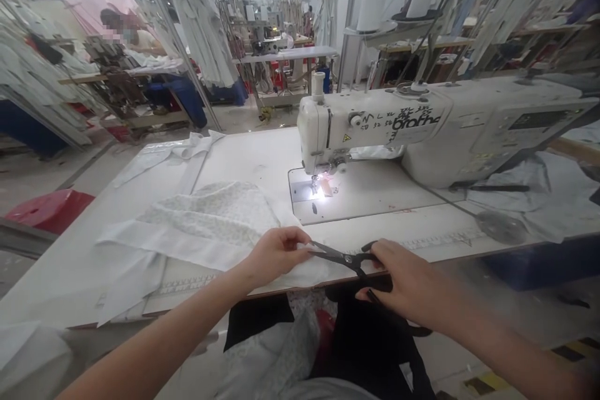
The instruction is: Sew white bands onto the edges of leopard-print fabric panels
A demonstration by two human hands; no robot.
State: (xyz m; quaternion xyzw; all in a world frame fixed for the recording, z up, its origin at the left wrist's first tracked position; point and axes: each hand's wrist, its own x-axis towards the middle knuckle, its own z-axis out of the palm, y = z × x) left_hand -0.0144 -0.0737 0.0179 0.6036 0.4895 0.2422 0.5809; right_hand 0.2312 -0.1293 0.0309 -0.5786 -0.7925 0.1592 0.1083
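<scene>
My right hand grips the handles of black scissors near the table's front edge. Their blades point left, parted a little, toward the fingertips of my left hand. That hand is closed in a pinch on the edge of a white patterned fabric piece, which spreads leftward over the table. Exactly where the blade tips meet the cloth is hard to make out. Behind the hands stands a white sewing machine, its lamp lighting the needle plate.
More white fabric lies at the table's far left and right of the machine. A measuring tape strip runs along the front edge. A red stool stands at left. Further back, a person sits among hanging garments.
</scene>
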